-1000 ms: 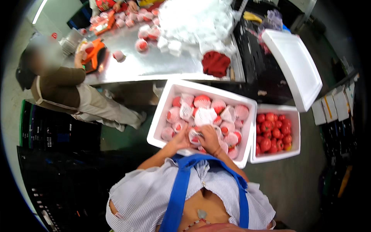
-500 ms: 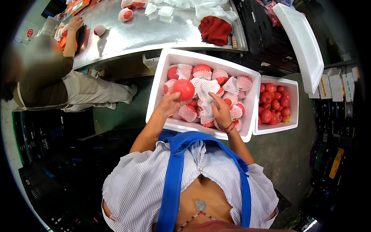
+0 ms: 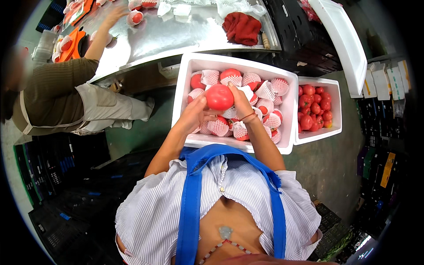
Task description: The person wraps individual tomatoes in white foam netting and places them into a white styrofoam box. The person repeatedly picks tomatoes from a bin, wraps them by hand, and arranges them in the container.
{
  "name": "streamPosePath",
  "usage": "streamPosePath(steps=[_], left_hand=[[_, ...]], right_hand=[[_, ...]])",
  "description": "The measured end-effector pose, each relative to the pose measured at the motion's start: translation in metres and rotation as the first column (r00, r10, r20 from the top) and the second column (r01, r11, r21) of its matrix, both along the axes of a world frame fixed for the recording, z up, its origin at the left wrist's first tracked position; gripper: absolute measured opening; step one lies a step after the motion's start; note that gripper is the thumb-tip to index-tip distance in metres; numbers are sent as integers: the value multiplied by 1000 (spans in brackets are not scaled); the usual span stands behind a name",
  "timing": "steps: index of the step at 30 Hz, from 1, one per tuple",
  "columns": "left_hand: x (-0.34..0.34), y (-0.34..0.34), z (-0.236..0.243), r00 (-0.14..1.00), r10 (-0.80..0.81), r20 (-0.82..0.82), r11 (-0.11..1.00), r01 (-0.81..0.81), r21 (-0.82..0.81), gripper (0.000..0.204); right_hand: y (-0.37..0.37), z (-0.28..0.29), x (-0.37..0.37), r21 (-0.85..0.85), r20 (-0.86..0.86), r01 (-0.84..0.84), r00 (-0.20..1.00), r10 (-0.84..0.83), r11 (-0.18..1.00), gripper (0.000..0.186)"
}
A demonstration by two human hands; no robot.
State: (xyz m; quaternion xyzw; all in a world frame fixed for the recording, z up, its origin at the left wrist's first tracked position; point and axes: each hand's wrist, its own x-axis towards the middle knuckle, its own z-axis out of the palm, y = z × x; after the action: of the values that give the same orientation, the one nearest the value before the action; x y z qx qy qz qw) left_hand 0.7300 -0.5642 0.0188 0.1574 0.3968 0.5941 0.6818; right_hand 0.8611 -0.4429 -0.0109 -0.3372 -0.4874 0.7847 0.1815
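A bare red tomato (image 3: 220, 97) is held up over a large white foam box (image 3: 289, 115). My left hand (image 3: 193, 115) grips it from the left, thumb against its side. From the right, my right hand (image 3: 240, 104) closes on the same tomato, its fingertips at the upper right side. White foam netting (image 3: 246, 91) shows just beyond my right hand; whether the fingers hold any of it I cannot tell. Below my hands, the box holds several tomatoes in white foam net sleeves (image 3: 218, 126).
A smaller white box (image 3: 339, 110) of bare tomatoes (image 3: 314, 108) adjoins on the right. Ahead stands a metal table (image 3: 176, 37) with a red cloth (image 3: 242, 28) and foam nets (image 3: 181, 9). A co-worker (image 3: 57, 92) reaches over its left end. A foam lid (image 3: 340, 42) leans at the right.
My right hand has moved up and left from the foam netting to the tomato. The tomato has shifted slightly right. The co-worker's arm has swung right over the table.
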Motion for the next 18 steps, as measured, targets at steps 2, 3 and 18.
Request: streamPosePath(steps=[2, 3, 18], left_hand=[[-2, 1, 15, 973, -78, -218, 997, 72, -36, 52], [-3, 2, 16, 966, -70, -251, 997, 64, -33, 52], [-9, 18, 10, 941, -5, -337, 997, 31, 72, 44]], right_hand=[[-3, 11, -2, -275, -42, 38, 998, -51, 961, 40], [-7, 19, -5, -379, -55, 72, 993, -100, 923, 40], [-17, -1, -7, -797, -428, -255, 878, -213, 548, 43]])
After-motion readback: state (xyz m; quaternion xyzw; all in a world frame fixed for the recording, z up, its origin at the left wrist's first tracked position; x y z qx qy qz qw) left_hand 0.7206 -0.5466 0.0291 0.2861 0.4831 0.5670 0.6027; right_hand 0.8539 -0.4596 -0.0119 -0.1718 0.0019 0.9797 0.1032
